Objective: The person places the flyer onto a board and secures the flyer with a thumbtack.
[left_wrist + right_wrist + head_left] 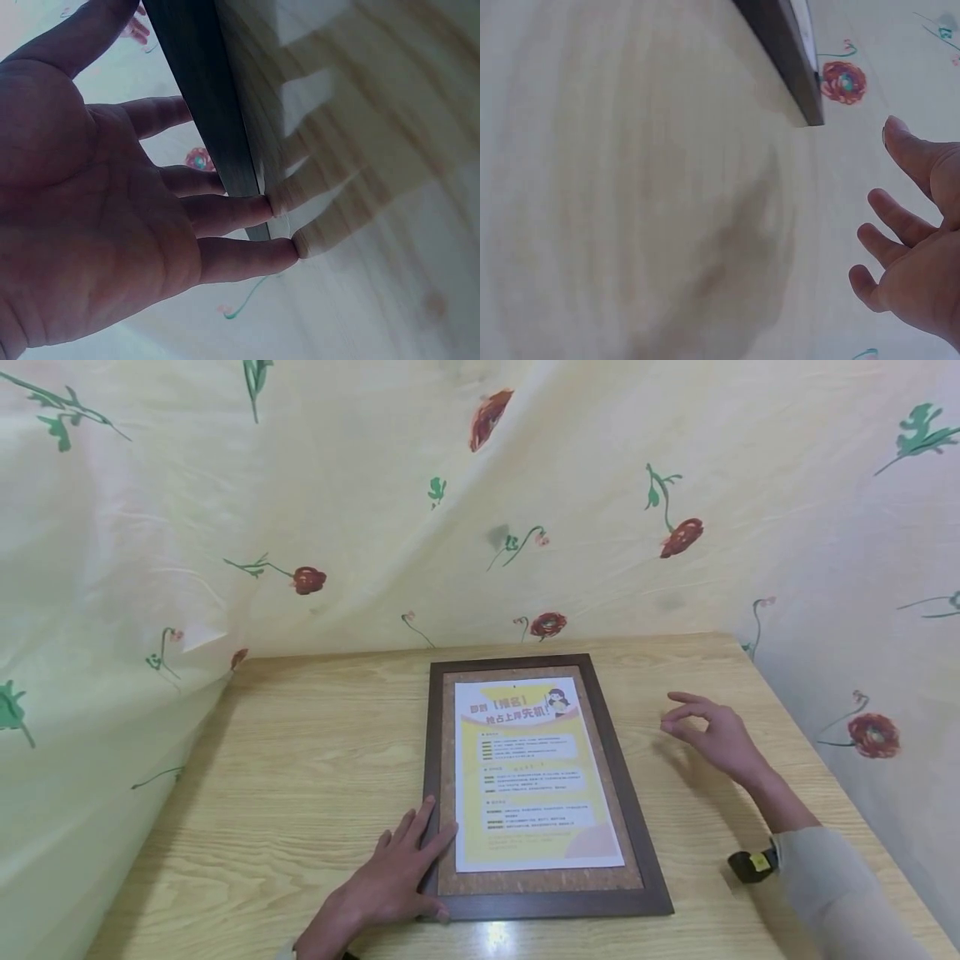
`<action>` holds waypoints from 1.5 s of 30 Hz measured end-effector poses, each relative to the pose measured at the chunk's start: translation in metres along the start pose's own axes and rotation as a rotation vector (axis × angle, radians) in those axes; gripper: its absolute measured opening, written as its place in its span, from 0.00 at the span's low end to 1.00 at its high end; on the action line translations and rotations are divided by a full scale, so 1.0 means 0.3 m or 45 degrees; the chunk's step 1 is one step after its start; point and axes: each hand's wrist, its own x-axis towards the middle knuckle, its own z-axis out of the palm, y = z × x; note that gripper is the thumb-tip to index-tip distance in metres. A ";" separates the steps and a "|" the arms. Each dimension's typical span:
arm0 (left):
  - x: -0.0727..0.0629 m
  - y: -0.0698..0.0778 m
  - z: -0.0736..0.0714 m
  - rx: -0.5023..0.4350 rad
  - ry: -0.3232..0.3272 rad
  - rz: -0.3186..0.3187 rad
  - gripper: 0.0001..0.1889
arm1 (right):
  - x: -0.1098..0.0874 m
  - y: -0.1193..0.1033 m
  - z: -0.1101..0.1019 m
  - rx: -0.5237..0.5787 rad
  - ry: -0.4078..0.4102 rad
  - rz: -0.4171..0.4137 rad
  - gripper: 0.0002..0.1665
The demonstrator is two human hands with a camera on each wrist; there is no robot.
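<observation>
A dark wooden-framed cork board [540,906] lies flat on the table. On its cork sits a printed yellow and white poster [536,793], with a small dark dot near its top edge. My left hand [397,868] rests at the board's lower left corner, fingers spread and extended. In the left wrist view, some fingertips touch the frame's side [199,90] and others reach the tabletop. To the right of the board, my right hand [712,735] hovers above the table. Its fingers are loosely bent, and I see nothing held in it.
The wood-grain table [300,760] extends on both sides of the board. A pale cloth with red flowers [360,510] hangs behind and along the sides. A black strap device [753,864] sits at my right wrist, by the sleeve.
</observation>
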 end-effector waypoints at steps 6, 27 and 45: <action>0.001 -0.001 0.001 -0.002 -0.002 0.003 0.56 | 0.042 -0.027 -0.013 -0.002 0.006 0.015 0.07; 0.004 0.000 0.003 0.017 -0.005 0.020 0.56 | 0.224 -0.140 0.031 -0.019 -0.037 -0.039 0.05; 0.007 -0.003 -0.001 0.014 -0.018 -0.001 0.57 | 0.361 -0.255 0.157 0.004 -0.097 -0.095 0.05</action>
